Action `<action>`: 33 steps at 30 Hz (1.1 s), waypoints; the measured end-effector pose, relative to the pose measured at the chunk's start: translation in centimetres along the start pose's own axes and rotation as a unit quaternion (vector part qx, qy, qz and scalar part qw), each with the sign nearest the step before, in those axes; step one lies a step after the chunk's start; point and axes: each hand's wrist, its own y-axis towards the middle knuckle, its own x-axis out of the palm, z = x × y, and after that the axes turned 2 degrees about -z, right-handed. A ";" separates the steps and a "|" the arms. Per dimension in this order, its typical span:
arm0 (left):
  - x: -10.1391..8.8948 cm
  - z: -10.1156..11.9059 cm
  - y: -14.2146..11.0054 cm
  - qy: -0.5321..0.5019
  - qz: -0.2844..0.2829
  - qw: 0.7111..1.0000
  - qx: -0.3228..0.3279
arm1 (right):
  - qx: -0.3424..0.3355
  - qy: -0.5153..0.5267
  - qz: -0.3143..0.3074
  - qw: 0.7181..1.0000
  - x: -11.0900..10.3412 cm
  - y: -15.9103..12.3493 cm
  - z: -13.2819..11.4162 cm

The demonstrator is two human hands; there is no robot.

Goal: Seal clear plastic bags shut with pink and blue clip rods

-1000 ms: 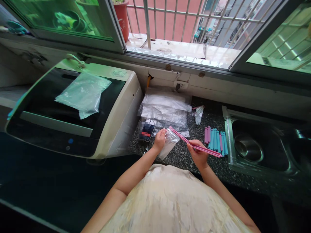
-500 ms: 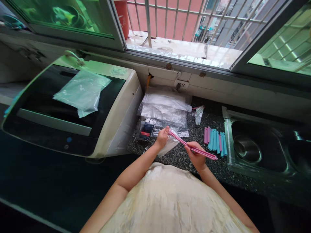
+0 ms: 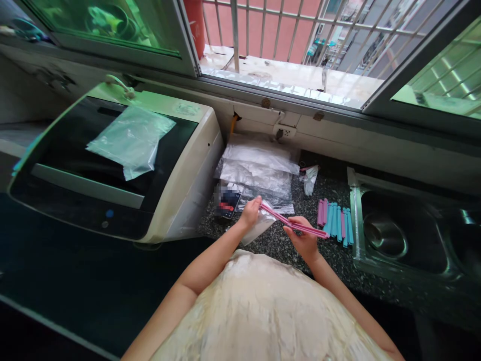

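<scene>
My left hand (image 3: pixel 251 211) is closed in a pinch at the left end of a long pink bag clip (image 3: pixel 277 215). A small clear plastic bag (image 3: pixel 259 229) hangs below the clip, beside the left fingers. My right hand (image 3: pixel 304 241) is wrapped round the clip's right part, with the thumb on the near side and the tip sticking out to the right. Whether the bag's edge lies inside the clip I cannot tell. Pink and blue bag clips (image 3: pixel 335 221) lie in a row right of my right hand.
Stacked clear bags (image 3: pixel 259 173) lie behind my hands, with a phone (image 3: pixel 228 200) at left and a crumpled plastic piece (image 3: pixel 310 179) at right. A washing machine (image 3: pixel 112 165) bearing another bag (image 3: pixel 131 138) stands left. A metal sink (image 3: pixel 356 225) bounds the counter's right.
The right end of the pink clip has swung up and left, closer to the rest of it, with my right hand. My left hand keeps its pinch. The whole view has shifted slightly.
</scene>
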 end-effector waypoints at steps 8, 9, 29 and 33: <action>-1.4 -0.6 0.8 -0.008 0.041 0.999 0.005 | 0.011 0.004 0.058 0.998 -1.9 -0.8 0.0; -1.4 -0.7 0.9 -0.012 0.040 0.999 0.003 | 0.010 0.015 0.070 0.997 -2.1 -0.8 -0.3; -0.3 0.4 0.3 0.036 -0.007 0.999 0.029 | -0.081 -0.037 0.031 0.996 -0.9 2.6 -2.9; -0.3 0.8 0.1 0.041 -0.040 0.998 0.031 | -0.113 -0.065 -0.003 0.991 -0.5 3.3 -2.9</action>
